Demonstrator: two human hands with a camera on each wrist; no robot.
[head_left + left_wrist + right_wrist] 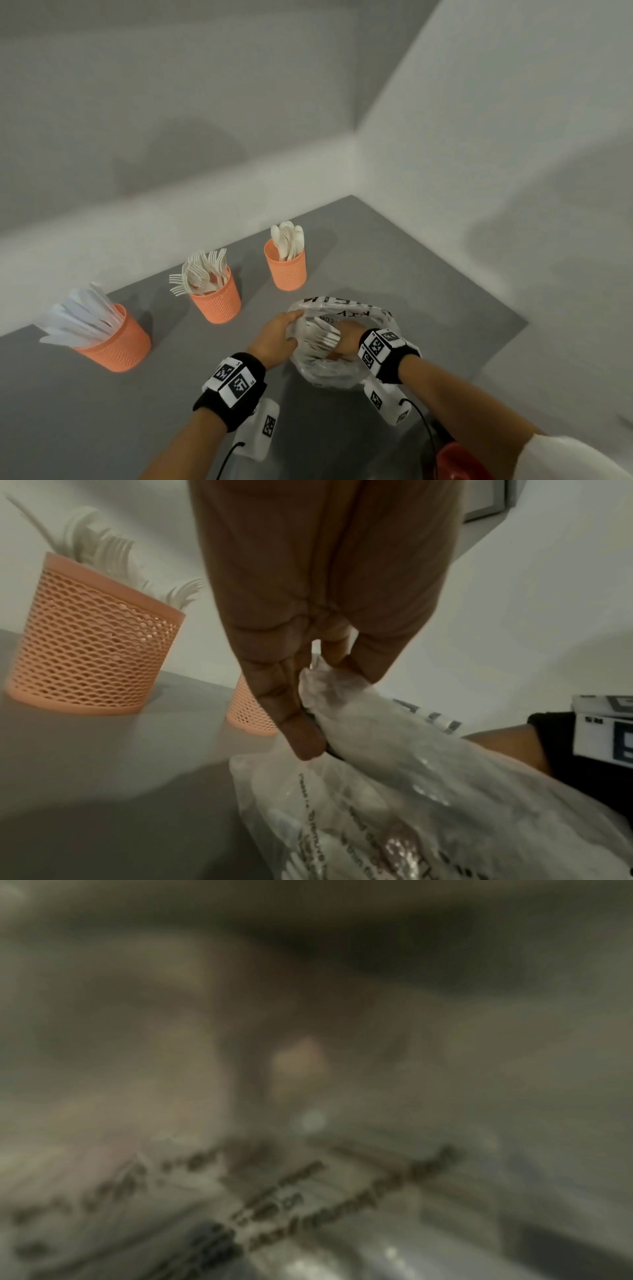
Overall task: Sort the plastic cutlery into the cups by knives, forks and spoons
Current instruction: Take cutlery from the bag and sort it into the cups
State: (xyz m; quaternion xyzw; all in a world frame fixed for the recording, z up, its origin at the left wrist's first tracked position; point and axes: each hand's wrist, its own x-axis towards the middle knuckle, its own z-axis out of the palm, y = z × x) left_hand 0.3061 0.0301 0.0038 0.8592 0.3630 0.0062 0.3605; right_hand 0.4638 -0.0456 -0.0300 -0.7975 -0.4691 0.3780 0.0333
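Three orange mesh cups stand on the grey table [68, 411]: the left cup [116, 342] holds knives, the middle cup [215, 301] forks, the right cup [287, 267] spoons. A clear printed plastic bag [342, 370] lies in front of them, with white cutlery [323, 334] showing through it. My left hand [293, 325] pinches the bag's rim [318, 685] between thumb and fingers. My right hand [346, 339] is reached into the bag; its fingers are hidden by the plastic. The right wrist view is blurred and shows only the bag's print [274, 1204].
White walls close in behind the cups and to the right. The table's right edge [500, 346] runs just beyond the bag. A red object [459, 462] sits at the bottom right near my right forearm. The fork cup [92, 642] stands left of my left hand.
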